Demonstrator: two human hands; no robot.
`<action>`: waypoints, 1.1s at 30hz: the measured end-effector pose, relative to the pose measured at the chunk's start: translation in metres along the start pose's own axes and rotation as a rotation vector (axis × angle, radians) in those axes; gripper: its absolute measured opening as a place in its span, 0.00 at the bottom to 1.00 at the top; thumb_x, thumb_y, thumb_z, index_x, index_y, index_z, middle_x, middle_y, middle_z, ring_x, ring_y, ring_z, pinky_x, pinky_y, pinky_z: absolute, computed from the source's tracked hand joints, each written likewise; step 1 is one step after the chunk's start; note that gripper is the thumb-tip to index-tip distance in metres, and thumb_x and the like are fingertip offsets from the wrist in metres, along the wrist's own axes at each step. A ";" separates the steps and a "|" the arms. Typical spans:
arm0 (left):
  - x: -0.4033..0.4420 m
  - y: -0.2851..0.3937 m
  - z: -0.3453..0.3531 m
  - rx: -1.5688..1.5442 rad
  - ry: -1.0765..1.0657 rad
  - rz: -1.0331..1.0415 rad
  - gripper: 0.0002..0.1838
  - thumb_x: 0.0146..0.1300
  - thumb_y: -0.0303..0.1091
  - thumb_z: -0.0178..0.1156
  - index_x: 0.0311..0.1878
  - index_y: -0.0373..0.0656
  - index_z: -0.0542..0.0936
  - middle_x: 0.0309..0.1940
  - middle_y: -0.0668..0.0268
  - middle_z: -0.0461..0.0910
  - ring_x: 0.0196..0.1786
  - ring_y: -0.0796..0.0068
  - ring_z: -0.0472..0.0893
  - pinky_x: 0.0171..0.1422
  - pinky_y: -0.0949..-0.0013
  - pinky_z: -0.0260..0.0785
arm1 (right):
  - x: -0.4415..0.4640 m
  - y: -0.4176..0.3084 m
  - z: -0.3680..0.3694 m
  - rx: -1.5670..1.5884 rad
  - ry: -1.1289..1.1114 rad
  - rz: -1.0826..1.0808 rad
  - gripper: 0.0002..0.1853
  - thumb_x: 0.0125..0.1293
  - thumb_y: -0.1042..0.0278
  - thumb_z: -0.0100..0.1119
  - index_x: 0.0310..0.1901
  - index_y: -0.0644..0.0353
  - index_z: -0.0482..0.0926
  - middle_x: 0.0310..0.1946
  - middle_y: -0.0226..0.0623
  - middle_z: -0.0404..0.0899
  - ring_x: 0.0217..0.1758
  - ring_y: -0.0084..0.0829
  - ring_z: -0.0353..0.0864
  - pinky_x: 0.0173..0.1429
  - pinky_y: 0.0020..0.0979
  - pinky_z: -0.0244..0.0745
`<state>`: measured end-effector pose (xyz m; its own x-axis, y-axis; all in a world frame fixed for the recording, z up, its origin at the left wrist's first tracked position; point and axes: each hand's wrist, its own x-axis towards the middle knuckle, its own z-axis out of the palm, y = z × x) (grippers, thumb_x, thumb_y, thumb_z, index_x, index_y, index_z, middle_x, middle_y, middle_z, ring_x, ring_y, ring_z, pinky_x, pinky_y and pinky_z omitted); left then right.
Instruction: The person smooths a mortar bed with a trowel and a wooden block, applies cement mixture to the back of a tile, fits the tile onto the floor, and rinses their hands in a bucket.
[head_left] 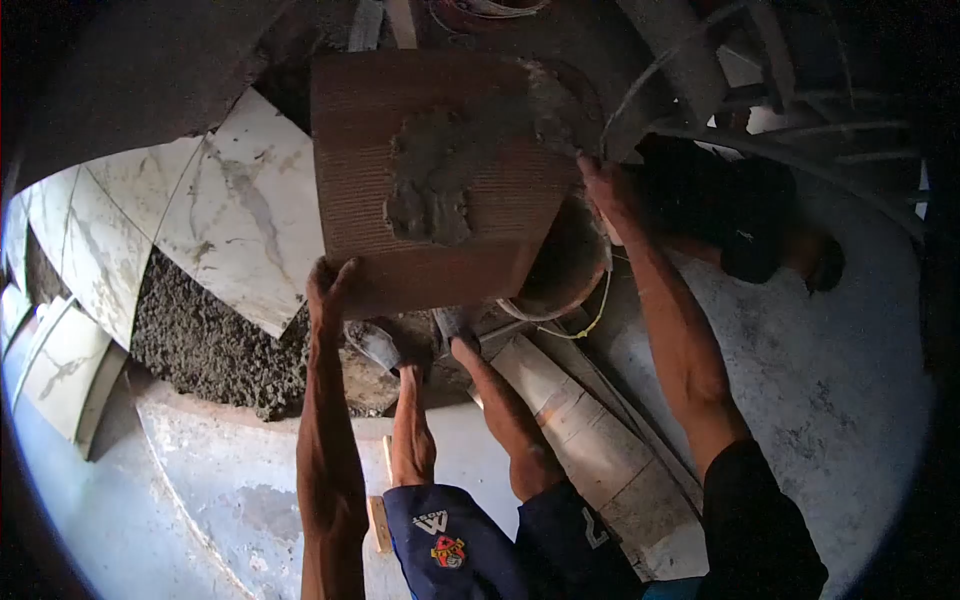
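Note:
A large tile (430,275) is tilted in front of me, its brown ribbed back facing up. My left hand (328,285) grips the tile's near left corner, thumb over the edge. A thick patch of wet grey mortar (430,190) lies on the ribs. At the tile's far right edge, my right hand (604,188) is closed around the handle of a mortar-coated trowel (555,108). The blade is dark, and its outline is hard to make out. Partly under the tile's right side stands a bucket (570,265).
White marble-look tiles (245,200) lie at left beside rough mortar (215,335). A cut tile piece (65,365) sits at far left. Long boxes or boards (610,450) lie at lower right. Another person (720,205) is low at right, near cables or hoses (780,140).

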<state>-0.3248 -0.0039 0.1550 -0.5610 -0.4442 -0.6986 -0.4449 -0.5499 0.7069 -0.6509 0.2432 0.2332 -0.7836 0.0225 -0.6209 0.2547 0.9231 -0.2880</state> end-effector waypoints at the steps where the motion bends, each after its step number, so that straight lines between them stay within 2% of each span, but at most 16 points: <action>1: -0.003 -0.001 0.000 -0.003 -0.006 -0.021 0.16 0.55 0.35 0.61 0.41 0.35 0.72 0.33 0.64 0.76 0.33 0.78 0.74 0.38 0.73 0.68 | -0.010 -0.001 0.003 -0.005 0.003 0.010 0.22 0.61 0.46 0.47 0.26 0.61 0.71 0.14 0.35 0.70 0.12 0.31 0.69 0.17 0.33 0.65; 3: -0.004 0.000 0.002 0.034 -0.001 -0.037 0.15 0.54 0.35 0.62 0.40 0.36 0.72 0.33 0.64 0.76 0.33 0.78 0.74 0.37 0.73 0.68 | -0.030 -0.006 0.012 0.131 0.034 0.190 0.21 0.60 0.45 0.47 0.24 0.57 0.69 0.13 0.30 0.67 0.11 0.27 0.67 0.16 0.30 0.65; 5: -0.005 0.001 -0.002 0.063 0.007 -0.032 0.15 0.54 0.36 0.62 0.40 0.36 0.73 0.33 0.65 0.76 0.33 0.77 0.74 0.37 0.72 0.68 | -0.050 0.006 0.017 0.182 0.001 0.138 0.21 0.61 0.45 0.46 0.24 0.55 0.68 0.14 0.28 0.67 0.10 0.25 0.66 0.15 0.29 0.64; 7: 0.000 -0.005 -0.008 0.094 0.005 -0.030 0.15 0.55 0.37 0.62 0.40 0.36 0.73 0.32 0.65 0.76 0.33 0.77 0.73 0.37 0.72 0.67 | -0.064 0.010 0.018 0.197 -0.024 0.270 0.20 0.61 0.44 0.44 0.25 0.54 0.67 0.14 0.28 0.66 0.09 0.24 0.65 0.14 0.29 0.63; 8: 0.002 -0.010 -0.009 0.127 0.004 -0.041 0.15 0.55 0.37 0.61 0.39 0.36 0.73 0.31 0.66 0.75 0.33 0.77 0.73 0.37 0.73 0.67 | -0.070 0.013 0.014 0.195 -0.016 0.265 0.20 0.61 0.44 0.44 0.25 0.54 0.67 0.14 0.28 0.66 0.09 0.24 0.65 0.14 0.29 0.63; 10: -0.002 -0.004 -0.003 0.101 0.004 -0.063 0.15 0.55 0.37 0.61 0.39 0.36 0.72 0.30 0.67 0.75 0.32 0.78 0.72 0.36 0.73 0.66 | -0.082 0.012 0.005 0.532 -0.237 0.250 0.20 0.62 0.44 0.43 0.27 0.54 0.67 0.13 0.27 0.64 0.09 0.25 0.64 0.15 0.28 0.63; 11: -0.003 -0.001 -0.002 0.083 0.011 -0.085 0.15 0.55 0.38 0.61 0.38 0.36 0.72 0.30 0.67 0.75 0.32 0.78 0.71 0.36 0.73 0.66 | -0.078 0.008 0.000 0.533 -0.235 0.251 0.20 0.62 0.44 0.43 0.27 0.54 0.67 0.13 0.27 0.64 0.09 0.25 0.64 0.15 0.28 0.63; 13: 0.004 -0.012 -0.006 0.116 0.013 -0.039 0.15 0.55 0.38 0.61 0.38 0.36 0.72 0.30 0.67 0.75 0.32 0.78 0.71 0.36 0.74 0.66 | -0.064 -0.010 -0.007 0.711 -0.345 0.094 0.20 0.62 0.44 0.43 0.27 0.54 0.66 0.12 0.27 0.62 0.09 0.24 0.62 0.16 0.28 0.63; 16: 0.007 -0.022 -0.012 0.138 0.007 0.007 0.15 0.55 0.38 0.61 0.38 0.36 0.72 0.29 0.67 0.74 0.32 0.79 0.71 0.36 0.74 0.65 | -0.035 -0.019 0.002 0.887 -0.319 0.134 0.19 0.62 0.46 0.43 0.27 0.55 0.65 0.13 0.28 0.62 0.11 0.25 0.61 0.17 0.29 0.63; 18: 0.007 -0.018 -0.011 0.134 -0.006 0.015 0.15 0.55 0.38 0.61 0.38 0.36 0.72 0.29 0.67 0.74 0.31 0.79 0.71 0.36 0.74 0.65 | -0.025 -0.022 0.018 0.892 -0.322 0.157 0.19 0.63 0.47 0.43 0.27 0.55 0.66 0.13 0.28 0.61 0.11 0.25 0.60 0.18 0.30 0.63; 21: 0.001 -0.008 -0.010 0.309 0.008 0.031 0.10 0.57 0.32 0.59 0.39 0.37 0.74 0.31 0.67 0.76 0.31 0.80 0.73 0.33 0.75 0.67 | -0.029 -0.039 0.043 0.904 -0.320 0.164 0.20 0.64 0.47 0.40 0.25 0.55 0.65 0.12 0.28 0.62 0.12 0.26 0.62 0.18 0.31 0.64; 23: 0.005 -0.012 -0.012 0.228 0.008 0.055 0.16 0.55 0.38 0.61 0.38 0.35 0.72 0.30 0.65 0.75 0.32 0.78 0.71 0.35 0.73 0.66 | -0.040 -0.064 0.057 0.558 -0.428 0.177 0.23 0.65 0.45 0.39 0.22 0.55 0.64 0.11 0.29 0.63 0.11 0.26 0.63 0.17 0.32 0.64; 26: 0.000 -0.004 -0.008 0.362 0.051 0.003 0.16 0.55 0.38 0.61 0.39 0.35 0.72 0.31 0.64 0.76 0.33 0.78 0.72 0.36 0.73 0.66 | -0.053 -0.088 0.085 0.514 -0.497 0.109 0.24 0.65 0.45 0.39 0.19 0.55 0.63 0.10 0.29 0.64 0.10 0.25 0.65 0.15 0.32 0.64; 29: -0.003 0.005 -0.005 0.423 0.030 0.041 0.15 0.56 0.37 0.60 0.38 0.36 0.72 0.31 0.63 0.76 0.33 0.77 0.73 0.36 0.72 0.67 | -0.073 -0.106 0.096 0.406 -0.539 0.074 0.24 0.65 0.46 0.39 0.18 0.55 0.63 0.10 0.28 0.64 0.09 0.25 0.64 0.14 0.32 0.63; 30: -0.004 0.004 -0.001 0.255 0.027 0.072 0.15 0.56 0.37 0.59 0.38 0.35 0.72 0.29 0.63 0.76 0.32 0.76 0.73 0.35 0.71 0.67 | -0.080 -0.105 0.096 0.354 -0.538 0.005 0.24 0.65 0.47 0.39 0.18 0.56 0.63 0.10 0.28 0.64 0.09 0.24 0.65 0.14 0.30 0.63; 33: -0.004 0.007 -0.003 0.286 -0.008 0.032 0.14 0.57 0.37 0.59 0.39 0.35 0.72 0.29 0.63 0.76 0.31 0.76 0.73 0.36 0.72 0.67 | -0.087 -0.104 0.095 0.139 -0.596 -0.049 0.24 0.64 0.46 0.41 0.20 0.58 0.65 0.10 0.27 0.64 0.09 0.23 0.64 0.14 0.27 0.62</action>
<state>-0.3232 -0.0079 0.1622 -0.5827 -0.4520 -0.6754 -0.6053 -0.3132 0.7318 -0.5548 0.1088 0.2478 -0.3546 -0.2740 -0.8940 0.3296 0.8581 -0.3937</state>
